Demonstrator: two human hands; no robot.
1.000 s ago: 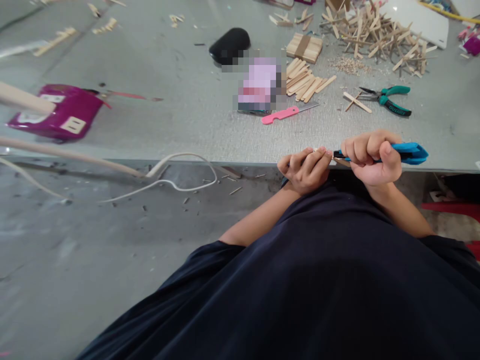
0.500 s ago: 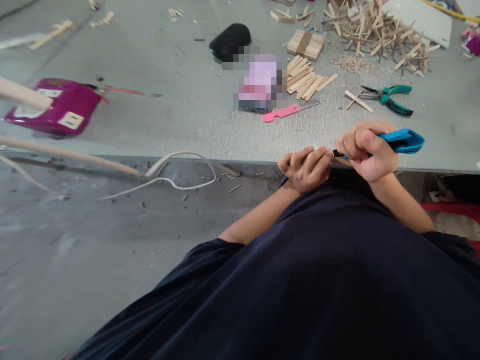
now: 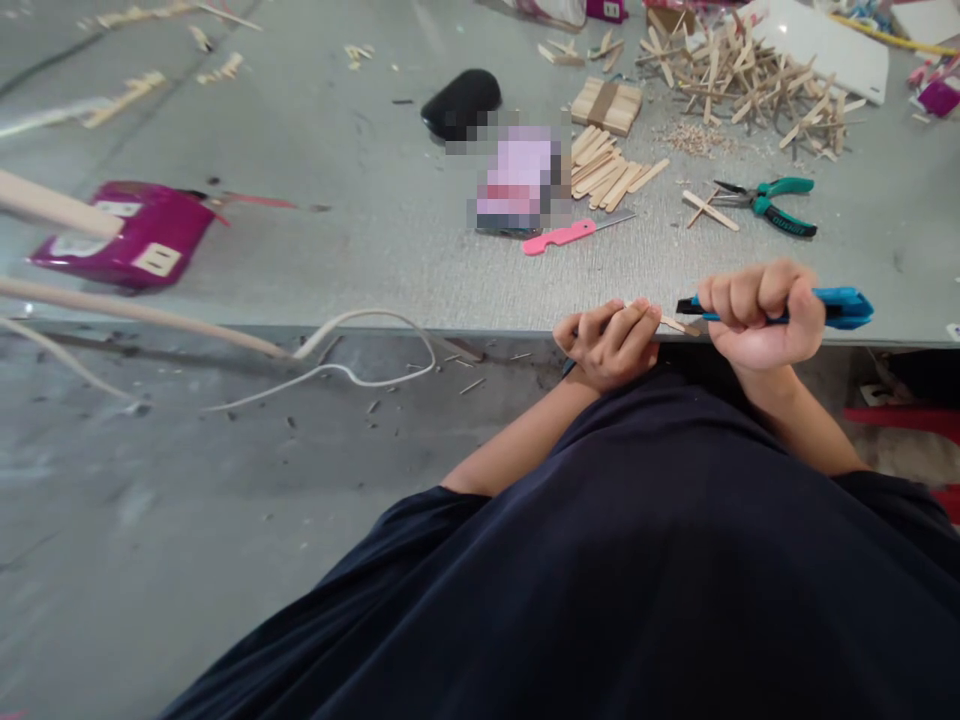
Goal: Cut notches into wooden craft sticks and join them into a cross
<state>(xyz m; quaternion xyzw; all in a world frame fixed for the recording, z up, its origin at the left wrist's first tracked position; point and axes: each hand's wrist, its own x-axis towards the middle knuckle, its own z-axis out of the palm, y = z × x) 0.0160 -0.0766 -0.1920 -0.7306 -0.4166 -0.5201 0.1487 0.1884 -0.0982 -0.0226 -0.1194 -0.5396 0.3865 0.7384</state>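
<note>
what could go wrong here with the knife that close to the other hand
1. The blue knife in the right hand points its blade end at the wooden stick, which the left hand pinches just beside it. A slip might nick those fingertips.
2. The stick is short and seems held off the table, by its edge, with nothing backing it, so it may twist or snap under pressure.

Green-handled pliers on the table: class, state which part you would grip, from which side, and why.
Grip the pliers by the two green handles, coming from the right: they splay rightward over bare table, while the pointed nose faces left, toward the crossed sticks.
</note>
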